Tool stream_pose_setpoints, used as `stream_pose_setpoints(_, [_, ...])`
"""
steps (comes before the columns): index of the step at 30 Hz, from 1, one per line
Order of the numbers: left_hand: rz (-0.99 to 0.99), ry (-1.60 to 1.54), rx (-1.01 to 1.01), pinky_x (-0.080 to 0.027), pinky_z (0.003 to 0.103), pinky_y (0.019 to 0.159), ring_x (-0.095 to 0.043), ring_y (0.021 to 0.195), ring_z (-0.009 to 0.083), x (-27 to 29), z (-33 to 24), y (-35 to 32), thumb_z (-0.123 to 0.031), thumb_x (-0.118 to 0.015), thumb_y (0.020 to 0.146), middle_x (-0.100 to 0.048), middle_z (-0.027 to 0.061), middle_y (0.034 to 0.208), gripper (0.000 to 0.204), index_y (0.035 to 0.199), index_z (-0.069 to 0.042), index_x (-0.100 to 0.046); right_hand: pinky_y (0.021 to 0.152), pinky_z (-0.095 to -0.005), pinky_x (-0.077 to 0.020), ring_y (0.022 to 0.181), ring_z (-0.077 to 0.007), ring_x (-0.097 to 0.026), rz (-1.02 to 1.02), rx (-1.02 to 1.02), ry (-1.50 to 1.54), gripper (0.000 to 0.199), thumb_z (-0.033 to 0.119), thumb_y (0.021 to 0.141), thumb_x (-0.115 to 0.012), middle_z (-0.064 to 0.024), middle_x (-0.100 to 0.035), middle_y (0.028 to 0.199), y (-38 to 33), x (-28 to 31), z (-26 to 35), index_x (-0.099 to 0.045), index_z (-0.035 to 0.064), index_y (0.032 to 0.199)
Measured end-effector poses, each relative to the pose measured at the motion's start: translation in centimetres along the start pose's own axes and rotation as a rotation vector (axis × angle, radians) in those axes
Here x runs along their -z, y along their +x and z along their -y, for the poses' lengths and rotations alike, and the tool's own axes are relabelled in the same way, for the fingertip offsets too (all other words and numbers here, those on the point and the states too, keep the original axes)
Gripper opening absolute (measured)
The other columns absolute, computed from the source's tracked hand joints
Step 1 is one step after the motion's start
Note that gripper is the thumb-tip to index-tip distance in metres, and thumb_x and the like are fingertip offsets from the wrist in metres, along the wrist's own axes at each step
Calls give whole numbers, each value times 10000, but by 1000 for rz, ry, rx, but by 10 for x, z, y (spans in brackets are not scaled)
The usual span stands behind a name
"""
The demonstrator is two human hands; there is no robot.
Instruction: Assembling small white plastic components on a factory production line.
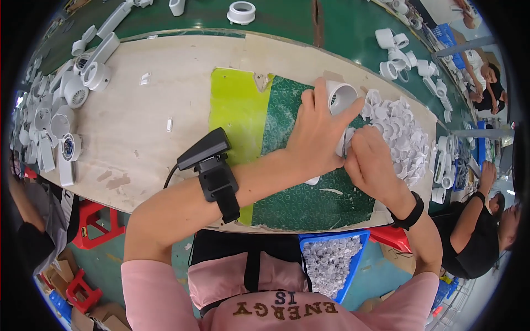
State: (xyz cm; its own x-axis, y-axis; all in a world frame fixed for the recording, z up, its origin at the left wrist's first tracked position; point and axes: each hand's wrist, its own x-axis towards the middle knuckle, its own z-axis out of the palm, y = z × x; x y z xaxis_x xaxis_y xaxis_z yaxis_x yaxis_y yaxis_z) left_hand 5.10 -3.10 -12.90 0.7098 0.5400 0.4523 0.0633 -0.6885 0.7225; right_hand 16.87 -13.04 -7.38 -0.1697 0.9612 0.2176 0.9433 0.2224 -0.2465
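From my remote post I logged both hands at work over the green mat (292, 207), on the right half of the pale bench (160, 71). The left hand (317, 124) was closed around a white cup-shaped housing (343, 100), fingers on one side and thumb across the other, its open mouth turned up and to the right. I judged that this wrap was meant to keep the part steady and leave its lower end free for the other hand.

The right hand (375, 160) was drawn in narrow, fingertips against a small pale piece (346, 142) just below the housing. I could not tell whether it gripped that piece, or whether the piece belonged to the housing.

A heap of small curved white pieces (406, 135) lay just beyond the right hand, likely put there for a short reach. Larger white parts (63, 118) stood crowded at the bench's far left, well apart from the hands, which I read as keeping the mat clear of bulk. Below the bench edge, a blue bin (360, 259) held many small whitish bits, probably placed near the lap for easy access.
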Motion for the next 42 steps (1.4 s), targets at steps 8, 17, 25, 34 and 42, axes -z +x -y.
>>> stream_pose_setpoints(8, [137,29,8,-336,526,931,-328,1066,493,13,-9,8,-138,-787,516,-236,306,1293,922,1356,-185,-408,562,-422,-362,620,-338,-460,-1,-245,212,166,46,783,-571,-145,-444,642,-9,17,5,-427,19,706])
stream_pose_setpoints(17, [246,178,-48,-362,507,994,-352,1174,520,70,4,58,-131,-749,505,-198,312,1398,852,1313,-158,-481,535,-397,-440,564,-328,-574,29,-512,174,175,154,808,-568,-149,-570,607,-43,93,-35,-509,18,715])
stream_pose_setpoints(25, [431,212,27,-372,470,1012,-363,1244,487,63,27,89,-95,-740,488,-216,317,1409,622,1100,-96,-630,603,-451,-468,637,-348,-606,88,-626,-166,125,149,741,-567,-158,-609,660,-14,115,-208,-574,28,767])
stream_pose_setpoints(34, [76,98,230,-430,378,964,-453,1210,362,67,120,188,-110,-776,492,-290,258,1380,703,1164,-46,-581,905,-433,-364,1125,-290,-436,111,-522,-750,324,162,684,-704,-81,-556,1139,48,49,-303,-656,100,998])
stream_pose_setpoints(42, [33,312,278,-354,445,1019,-310,1289,422,73,126,187,-195,-802,542,-252,300,1375,884,1340,-111,-431,920,-450,-334,1113,-272,-455,88,-460,-789,466,338,641,-786,-94,-568,1099,58,75,-292,-630,43,966])
